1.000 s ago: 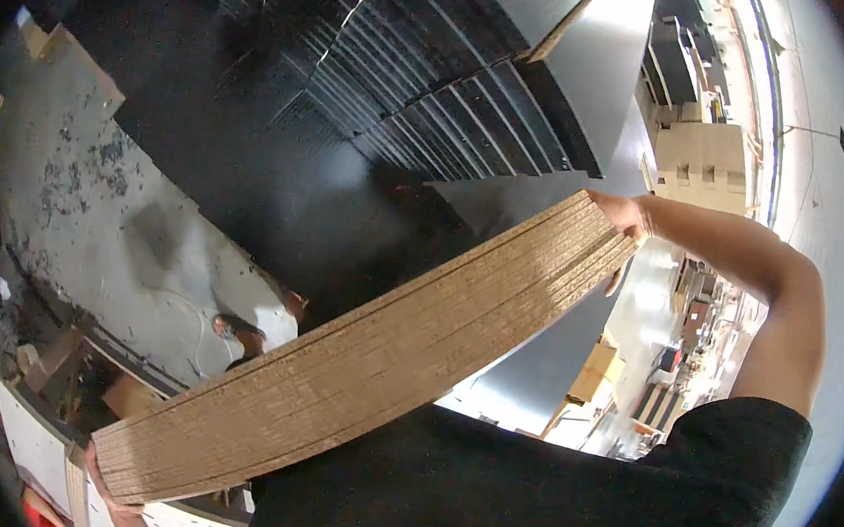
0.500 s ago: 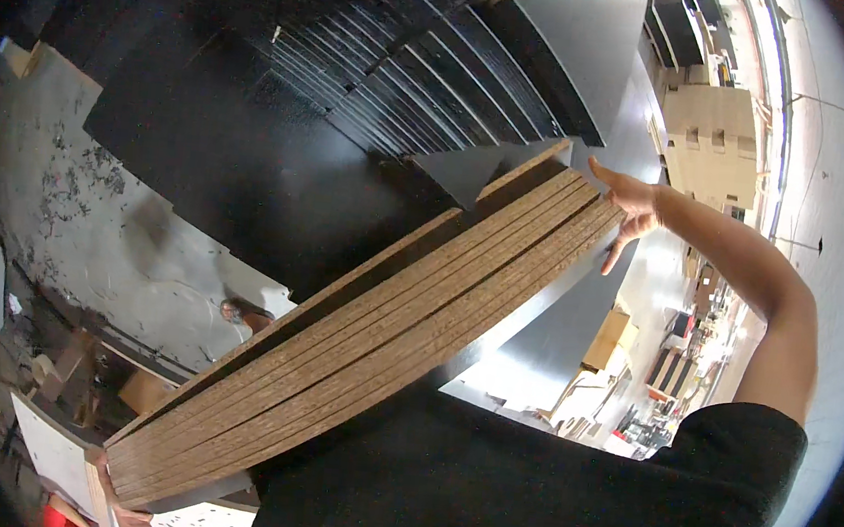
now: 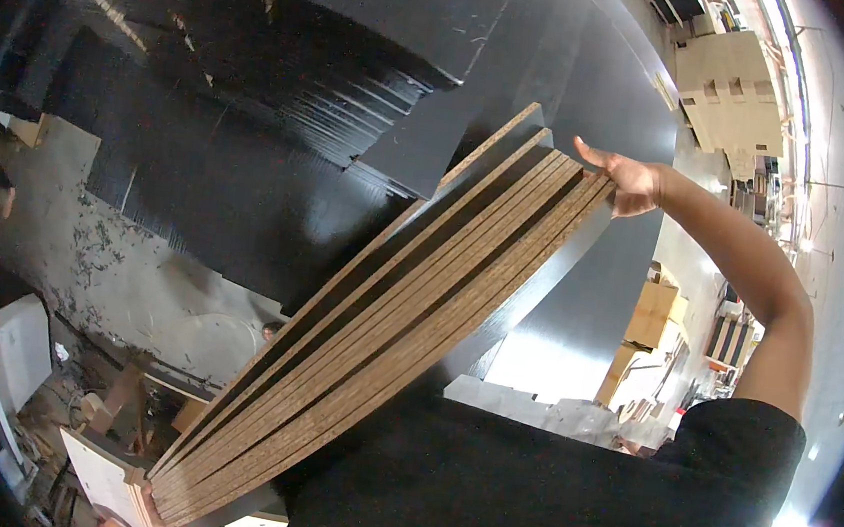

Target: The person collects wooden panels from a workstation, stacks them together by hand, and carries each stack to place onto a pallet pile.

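Observation:
A stack of several long particleboard panels, with brown edges and dark faces, lies slanted across the middle of the view against my black shirt. My right hand grips its upper right end, thumb pointing up and fingers curled at the corner. At the lower left end my left hand holds the bottom corner, partly hidden by the boards. The panels on the far side are fanned apart at the top, while the nearer ones lie close together.
Beyond the stack are piles of black panels. A pale floor with dark flakes lies to the left. White boards and scraps are at lower left. Cardboard boxes and a large wooden crate stand at right.
The stack has tipped more steeply, and its far panels have spread apart at the upper end. My right-hand fingers have closed in at the corner. The surroundings have shifted in view.

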A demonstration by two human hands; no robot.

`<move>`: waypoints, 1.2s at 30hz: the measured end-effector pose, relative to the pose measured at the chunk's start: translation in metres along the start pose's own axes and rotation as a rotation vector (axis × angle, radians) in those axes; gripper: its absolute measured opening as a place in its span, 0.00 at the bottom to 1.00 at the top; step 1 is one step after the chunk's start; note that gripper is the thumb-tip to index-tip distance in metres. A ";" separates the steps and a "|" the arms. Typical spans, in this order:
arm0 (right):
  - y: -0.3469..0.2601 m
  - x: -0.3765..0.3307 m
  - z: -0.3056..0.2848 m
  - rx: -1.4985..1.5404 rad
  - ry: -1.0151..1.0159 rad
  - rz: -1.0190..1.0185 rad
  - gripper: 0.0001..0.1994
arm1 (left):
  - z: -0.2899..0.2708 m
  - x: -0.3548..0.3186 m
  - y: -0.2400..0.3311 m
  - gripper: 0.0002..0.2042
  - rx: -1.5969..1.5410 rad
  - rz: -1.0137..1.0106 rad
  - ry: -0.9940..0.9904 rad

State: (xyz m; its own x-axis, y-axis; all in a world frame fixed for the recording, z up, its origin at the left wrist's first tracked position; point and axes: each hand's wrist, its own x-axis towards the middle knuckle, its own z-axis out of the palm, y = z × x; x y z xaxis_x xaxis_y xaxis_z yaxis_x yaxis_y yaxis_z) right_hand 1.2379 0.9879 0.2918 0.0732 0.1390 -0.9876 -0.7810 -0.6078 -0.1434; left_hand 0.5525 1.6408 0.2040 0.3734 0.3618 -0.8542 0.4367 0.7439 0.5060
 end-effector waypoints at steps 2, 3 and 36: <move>-0.004 -0.003 0.002 -0.094 0.101 0.002 0.52 | 0.011 0.001 -0.002 0.34 -0.034 -0.005 0.021; -0.007 -0.005 0.003 -0.116 0.069 -0.010 0.52 | 0.014 0.002 -0.003 0.34 -0.048 -0.007 0.027; 0.093 0.077 -0.007 0.549 -0.357 -1.169 0.45 | 0.008 -0.022 -0.079 0.36 -0.090 0.367 0.036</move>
State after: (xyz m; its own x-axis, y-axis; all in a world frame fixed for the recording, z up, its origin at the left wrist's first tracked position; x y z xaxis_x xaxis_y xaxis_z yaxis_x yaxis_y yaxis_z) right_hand 1.1747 0.9365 0.2022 0.7653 0.6046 -0.2209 -0.5241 0.3862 -0.7590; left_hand 0.5161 1.5699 0.1839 0.4617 0.6315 -0.6229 0.2049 0.6073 0.7676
